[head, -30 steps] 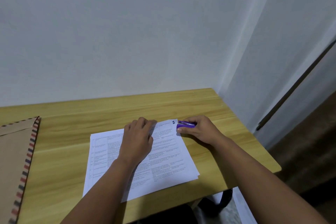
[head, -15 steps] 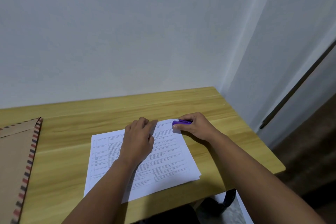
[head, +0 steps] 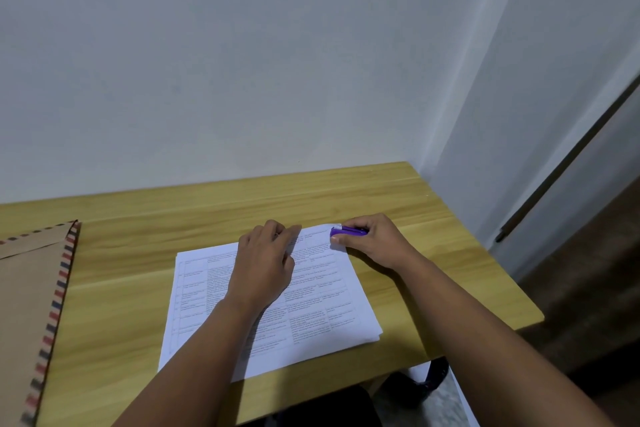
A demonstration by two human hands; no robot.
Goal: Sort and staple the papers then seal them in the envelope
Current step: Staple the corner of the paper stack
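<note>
Head view shows your left hand [head: 263, 260] pressing down on the papers [head: 311, 308], fingers loosely bent on the smooth white stack of printed tables; the print is too small to read. Your right hand [head: 372, 241] grips a glossy purple stapler [head: 348, 231], clamped over the stack's far corner just right of your left fingertips. Well to the left of both hands lies a matte brown envelope [head: 27, 288] with a red-and-blue striped border, on the wood-grain table [head: 138, 253].

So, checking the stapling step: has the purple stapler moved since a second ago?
Yes: the stapler slid left, from beside the papers onto their far right corner.
</note>
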